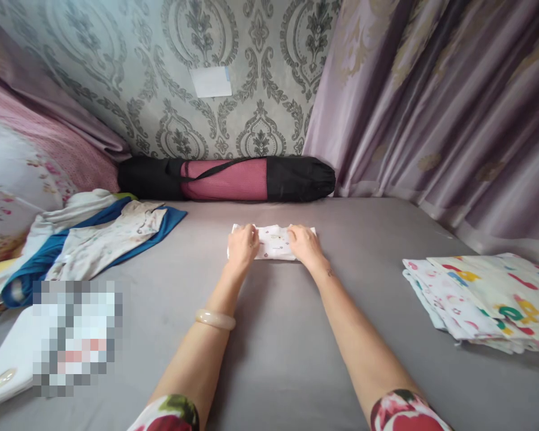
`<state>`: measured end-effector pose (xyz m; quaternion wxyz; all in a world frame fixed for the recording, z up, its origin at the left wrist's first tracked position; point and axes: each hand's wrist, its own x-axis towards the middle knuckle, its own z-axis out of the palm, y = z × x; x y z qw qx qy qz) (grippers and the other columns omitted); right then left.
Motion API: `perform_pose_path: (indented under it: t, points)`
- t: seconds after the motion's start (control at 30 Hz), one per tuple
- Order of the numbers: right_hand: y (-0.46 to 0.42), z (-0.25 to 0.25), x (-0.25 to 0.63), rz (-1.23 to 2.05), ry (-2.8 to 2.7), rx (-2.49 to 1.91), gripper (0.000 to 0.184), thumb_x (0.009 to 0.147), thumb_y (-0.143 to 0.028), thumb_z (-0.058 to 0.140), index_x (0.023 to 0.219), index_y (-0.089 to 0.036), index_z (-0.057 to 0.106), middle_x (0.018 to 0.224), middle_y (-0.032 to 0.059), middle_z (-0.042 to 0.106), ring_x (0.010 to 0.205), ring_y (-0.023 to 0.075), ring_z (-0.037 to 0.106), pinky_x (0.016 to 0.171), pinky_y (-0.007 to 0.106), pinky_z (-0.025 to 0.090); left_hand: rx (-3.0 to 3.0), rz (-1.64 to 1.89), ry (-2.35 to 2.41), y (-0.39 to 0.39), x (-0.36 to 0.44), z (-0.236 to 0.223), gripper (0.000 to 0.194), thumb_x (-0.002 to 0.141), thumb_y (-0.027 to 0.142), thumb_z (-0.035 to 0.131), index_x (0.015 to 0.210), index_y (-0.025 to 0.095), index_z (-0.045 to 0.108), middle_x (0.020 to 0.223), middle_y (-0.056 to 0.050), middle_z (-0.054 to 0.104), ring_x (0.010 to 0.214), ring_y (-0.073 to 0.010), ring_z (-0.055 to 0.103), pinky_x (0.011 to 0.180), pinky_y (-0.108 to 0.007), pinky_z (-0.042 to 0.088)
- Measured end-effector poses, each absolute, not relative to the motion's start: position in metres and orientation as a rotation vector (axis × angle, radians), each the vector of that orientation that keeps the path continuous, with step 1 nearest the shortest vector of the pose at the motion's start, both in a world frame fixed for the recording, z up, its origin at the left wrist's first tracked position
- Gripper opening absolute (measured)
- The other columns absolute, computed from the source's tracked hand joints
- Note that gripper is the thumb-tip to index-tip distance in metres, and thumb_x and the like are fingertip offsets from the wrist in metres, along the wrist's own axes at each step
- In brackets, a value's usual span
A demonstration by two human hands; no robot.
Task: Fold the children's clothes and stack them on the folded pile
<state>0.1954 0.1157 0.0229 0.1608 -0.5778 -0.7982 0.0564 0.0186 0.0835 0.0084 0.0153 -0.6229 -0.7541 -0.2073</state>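
A folded white cloth [275,243] with a small scattered print lies as a flat, narrow bundle on the grey sheet [278,323]. At its left end, my left hand [244,242] has its fingers curled onto the fabric, a pale bangle on the wrist. My right hand [304,242] grips the right end in the same way. Both thumbs face inward, and the fingertips are partly hidden by the hands. Between them the middle of the cloth shows, lying level.
Behind the cloth lies a black and pink roll bag [224,179] against the patterned wall. Loose clothes [112,233] are heaped at left, with a white case [18,347] and a blurred-out item nearer. Folded printed cloths [480,299] are stacked at right, below purple curtains [399,102].
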Motion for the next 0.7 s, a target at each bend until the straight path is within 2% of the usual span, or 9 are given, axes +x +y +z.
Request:
perform_pose_path:
  t: [0.1,0.23,0.33,0.43,0.57,0.7]
  points:
    - [0.105,0.024,0.178,0.274,-2.465,-1.493,0.035,0.097,-0.018,0.034,0.108,-0.02,0.068,0.112,0.0082,0.069,0.111,0.0207,0.058,0.096,0.028,0.039,-2.238,-0.514,-2.272,0.083,0.035,0.011,0.025,0.091,0.02,0.041,0.094,0.017,0.065,0.098,-0.012,0.068,0.097,-0.0247,0.061,0.083,-0.033,0.044]
    - [0.101,0.008,0.169,0.326,-2.532,-1.369,0.042,0.096,-0.014,0.032,0.128,-0.016,0.059,0.131,0.0107,0.06,0.123,0.0192,0.052,0.104,0.029,0.035,-2.431,-0.566,-2.102,0.085,0.04,-0.004,0.03,0.093,0.017,0.035,0.106,0.015,0.063,0.109,-0.013,0.066,0.105,-0.0226,0.06,0.091,-0.033,0.045]
    - [0.105,-0.008,0.17,0.306,-2.543,-1.32,0.049,0.096,-0.015,0.028,0.142,-0.011,0.045,0.149,0.0115,0.043,0.138,0.0179,0.036,0.115,0.034,0.022,-2.421,-0.573,-2.085,0.087,0.037,-0.018,0.037,0.098,0.023,0.031,0.124,0.013,0.055,0.134,-0.015,0.056,0.126,-0.0249,0.049,0.107,-0.04,0.036]
    - [0.109,-0.016,0.173,0.289,-2.539,-1.349,0.052,0.098,-0.022,0.024,0.147,-0.011,0.038,0.155,0.0094,0.034,0.144,0.0188,0.027,0.118,0.039,0.016,-2.346,-0.48,-2.199,0.088,0.035,-0.025,0.045,0.099,0.033,0.029,0.138,0.017,0.045,0.15,-0.012,0.042,0.14,-0.0284,0.033,0.115,-0.048,0.024]
    - [0.109,-0.015,0.175,0.253,-2.55,-1.404,0.054,0.099,-0.028,0.024,0.149,-0.014,0.035,0.156,0.0051,0.031,0.145,0.023,0.023,0.118,0.045,0.014,-2.314,-0.371,-2.254,0.087,0.035,-0.023,0.051,0.1,0.038,0.024,0.146,0.02,0.039,0.155,-0.008,0.035,0.144,-0.0293,0.025,0.117,-0.051,0.018]
    - [0.108,-0.013,0.175,0.223,-2.505,-1.511,0.052,0.1,-0.034,0.023,0.149,-0.024,0.037,0.156,0.0007,0.032,0.145,0.0258,0.022,0.117,0.05,0.013,-2.237,-0.336,-2.326,0.085,0.035,-0.019,0.054,0.099,0.045,0.025,0.147,0.024,0.038,0.157,-0.01,0.031,0.145,-0.0308,0.022,0.115,-0.053,0.018]
